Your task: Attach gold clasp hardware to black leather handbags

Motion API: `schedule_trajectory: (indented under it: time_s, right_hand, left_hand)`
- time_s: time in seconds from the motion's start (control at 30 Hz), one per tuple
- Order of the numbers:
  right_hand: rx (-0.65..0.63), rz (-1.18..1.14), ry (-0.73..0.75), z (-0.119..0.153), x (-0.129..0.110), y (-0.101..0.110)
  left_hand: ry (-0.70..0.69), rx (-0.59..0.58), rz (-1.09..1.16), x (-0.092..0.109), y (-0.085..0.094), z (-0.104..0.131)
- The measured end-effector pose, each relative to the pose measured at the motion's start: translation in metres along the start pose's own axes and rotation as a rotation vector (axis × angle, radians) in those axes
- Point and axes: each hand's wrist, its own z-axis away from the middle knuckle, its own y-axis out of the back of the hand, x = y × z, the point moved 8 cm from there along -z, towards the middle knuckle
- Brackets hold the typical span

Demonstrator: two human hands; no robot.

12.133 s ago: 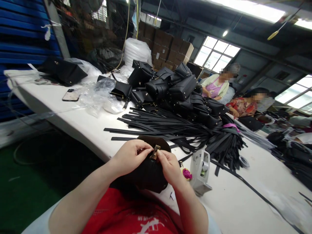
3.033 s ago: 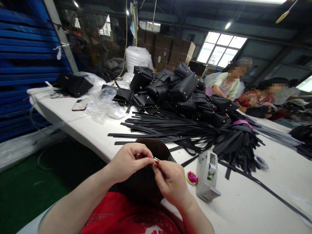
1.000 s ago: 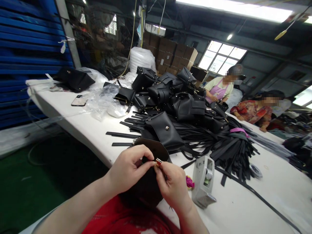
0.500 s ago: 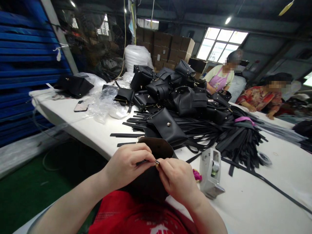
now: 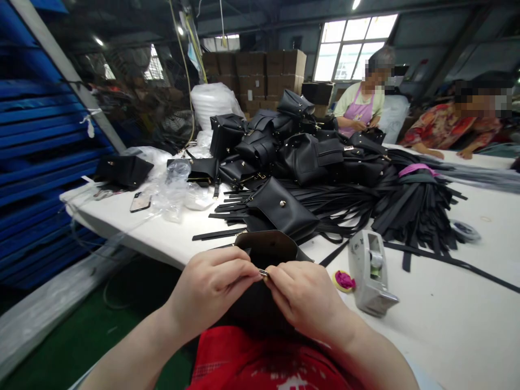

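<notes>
Table: white, long, loaded. Heap of black bags at centre, fanned straps to its right, one loose pouch lying just ahead of the hands. Tape dispenser near the right hand; small pink-filled dish beside it. Phone and plastic wrap far left. Two other people work at the far end.

Bag in hand: black, at the table's near edge against the lap, mouth open.

Left hand and right hand: fingertips pinched together on a small metal clasp at the bag's rim.

Judgement: fitting the clasp; mid-step. Next move calls for fine two-handed alignment and steady pressure.
</notes>
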Motion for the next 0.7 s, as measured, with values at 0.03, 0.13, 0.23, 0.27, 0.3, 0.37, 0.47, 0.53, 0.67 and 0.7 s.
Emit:
schedule_trajectory:
  time_s: [0.03,0.13,0.23,0.27,0.3,0.37,0.47,0.53,0.67,0.7]
  right_hand:
    - [0.005,-0.012,0.001,0.000,-0.001,0.001]
    - [0.043,-0.057,0.006,0.000,-0.002,0.005]
    - [0.069,-0.107,0.004,-0.001,-0.002,0.007]
    - [0.075,-0.118,0.005,-0.001,-0.002,0.008]
    - [0.082,-0.128,0.008,-0.001,-0.002,0.009]
    - [0.100,-0.149,0.020,0.000,-0.002,0.012]
    - [0.111,-0.205,0.038,0.003,-0.003,0.016]
    - [0.108,-0.243,0.033,0.007,-0.002,0.016]
    - [0.111,-0.301,-0.004,0.016,-0.002,0.012]
    - [0.109,-0.322,-0.020,0.018,-0.002,0.011]
  left_hand:
    - [-0.004,0.003,-0.015,0.001,0.001,0.000]
    - [-0.010,0.002,-0.028,0.005,0.005,-0.001]
    - [-0.002,-0.006,-0.010,0.007,0.007,-0.003]
    - [0.001,-0.010,-0.007,0.007,0.007,-0.004]
    - [0.003,-0.014,-0.005,0.008,0.007,-0.004]
    - [0.005,-0.023,-0.002,0.011,0.006,-0.004]
    - [0.000,-0.020,-0.008,0.019,0.006,-0.003]
    - [0.009,-0.016,-0.031,0.025,0.005,-0.002]
    - [0.078,-0.026,-0.086,0.035,0.000,0.002]
    - [0.098,-0.023,-0.092,0.037,-0.002,0.003]
